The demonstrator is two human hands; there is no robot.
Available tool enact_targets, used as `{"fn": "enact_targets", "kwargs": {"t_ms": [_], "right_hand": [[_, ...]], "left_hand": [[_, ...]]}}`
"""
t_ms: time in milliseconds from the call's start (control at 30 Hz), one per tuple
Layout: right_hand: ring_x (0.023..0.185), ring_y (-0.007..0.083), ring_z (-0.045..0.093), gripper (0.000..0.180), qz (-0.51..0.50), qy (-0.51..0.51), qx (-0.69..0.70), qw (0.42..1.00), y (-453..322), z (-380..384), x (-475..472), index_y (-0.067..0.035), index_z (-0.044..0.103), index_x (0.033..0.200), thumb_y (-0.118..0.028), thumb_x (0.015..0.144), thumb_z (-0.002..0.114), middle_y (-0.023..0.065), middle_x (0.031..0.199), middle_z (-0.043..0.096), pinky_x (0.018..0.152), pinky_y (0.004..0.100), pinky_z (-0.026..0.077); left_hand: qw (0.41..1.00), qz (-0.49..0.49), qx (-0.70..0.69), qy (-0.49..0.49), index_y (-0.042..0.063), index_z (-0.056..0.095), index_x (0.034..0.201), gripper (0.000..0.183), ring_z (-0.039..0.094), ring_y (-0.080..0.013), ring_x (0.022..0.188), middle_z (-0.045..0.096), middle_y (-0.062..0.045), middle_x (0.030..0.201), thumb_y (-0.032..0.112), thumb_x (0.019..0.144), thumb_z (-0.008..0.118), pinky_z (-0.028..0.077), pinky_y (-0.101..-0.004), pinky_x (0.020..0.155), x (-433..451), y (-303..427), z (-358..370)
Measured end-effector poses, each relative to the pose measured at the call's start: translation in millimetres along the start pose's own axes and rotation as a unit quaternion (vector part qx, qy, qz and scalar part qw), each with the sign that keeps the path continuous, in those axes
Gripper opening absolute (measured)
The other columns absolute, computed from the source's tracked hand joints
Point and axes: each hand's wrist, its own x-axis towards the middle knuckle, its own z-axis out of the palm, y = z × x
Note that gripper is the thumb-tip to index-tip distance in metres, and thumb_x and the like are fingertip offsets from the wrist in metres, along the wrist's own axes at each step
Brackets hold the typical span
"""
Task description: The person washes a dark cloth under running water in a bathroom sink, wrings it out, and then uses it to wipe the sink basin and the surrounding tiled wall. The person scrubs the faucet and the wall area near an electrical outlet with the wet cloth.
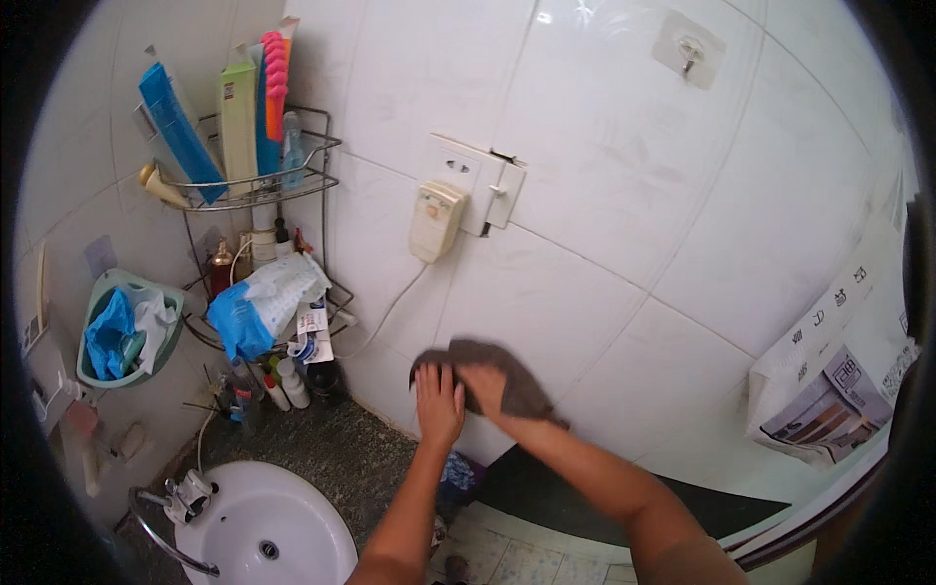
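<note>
A dark brown cloth [523, 384] lies against the white wall tiles [563, 292], below the socket. Both hands press on it. My left hand [439, 402] is spread flat over the cloth's left end, its fingers pointing up. Close beside it on the right, my right hand [482, 387] rests on the middle of the cloth, somewhat blurred; whether its fingers grip a fold cannot be told. The rest of the cloth hangs to the right, above the right wrist.
Above are a wall socket [459, 164] and a plugged-in cream adapter [437, 221] with a cable. A wire corner shelf [256, 194] with boxes and bottles stands left, over a stone counter [344, 446] with a white basin [307, 512]. A printed bag [833, 395] hangs right.
</note>
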Motion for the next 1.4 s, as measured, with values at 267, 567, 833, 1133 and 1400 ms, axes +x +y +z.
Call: {"fn": "enact_targets", "kwargs": {"t_ms": [267,567,833,1133,1400], "right_hand": [[0.096,0.0239,0.049,0.034,0.0,-0.114,-0.107,0.988,-43.7,-48.9,124.3,0.0,0.051,0.108,-0.009,0.076,0.047,0.0103,0.103,0.054,0.083,0.0354,0.038],[0.086,0.0269,0.055,0.032,-0.027,0.067,0.004,0.997,-6.8,-5.9,24.8,-0.005,0.054,0.105,-0.01,0.074,0.052,0.0094,0.093,0.058,0.073,0.0358,0.045],[0.093,0.0243,0.052,0.027,0.17,-0.139,-0.155,0.963,-43.6,-67.2,128.1,-0.005,0.055,0.102,-0.011,0.076,0.048,0.008,0.097,0.057,0.084,0.0426,0.037],[0.089,0.0284,0.056,0.033,-0.042,0.133,0.162,0.977,0.9,31.3,-7.5,-0.004,0.056,0.104,-0.006,0.072,0.052,0.0129,0.1,0.058,0.078,0.0378,0.045],[0.084,0.024,0.049,0.016,0.092,0.239,-0.324,0.911,-11.6,-98.0,97.7,-0.01,0.058,0.086,-0.019,0.076,0.05,0.0042,0.085,0.055,0.083,0.0481,0.033]], "left_hand": [[0.987,-0.05,0.008,0.15,-0.006,0.026,0.128,0.049,0.016,-0.038,0.127,0.02,-0.026,0.135,0.025,0.09,0.031,0.01,-0.0452,0.105,88.5,-0.4,-12.5],[0.995,-0.082,-0.058,0.01,-0.01,0.023,0.127,0.054,0.016,-0.0444,0.124,0.019,-0.031,0.132,0.028,0.09,0.033,0.009,-0.0479,0.104,6.9,11.7,9.6],[0.992,-0.048,-0.023,0.114,-0.005,0.027,0.127,0.056,0.028,-0.0388,0.12,0.032,-0.027,0.126,0.023,0.082,0.045,0.018,-0.0473,0.102,91.3,21.2,-17.0],[0.997,-0.052,-0.053,0.009,-0.007,0.035,0.119,0.054,0.028,-0.046,0.115,0.03,-0.03,0.123,0.025,0.08,0.053,0.02,-0.0502,0.1,-13.5,1.7,2.1],[0.984,0.069,-0.016,0.164,-0.004,0.029,0.127,0.056,0.024,-0.0414,0.121,0.027,-0.026,0.13,0.023,0.082,0.046,0.016,-0.0469,0.103,121.1,91.2,-33.9]]}}
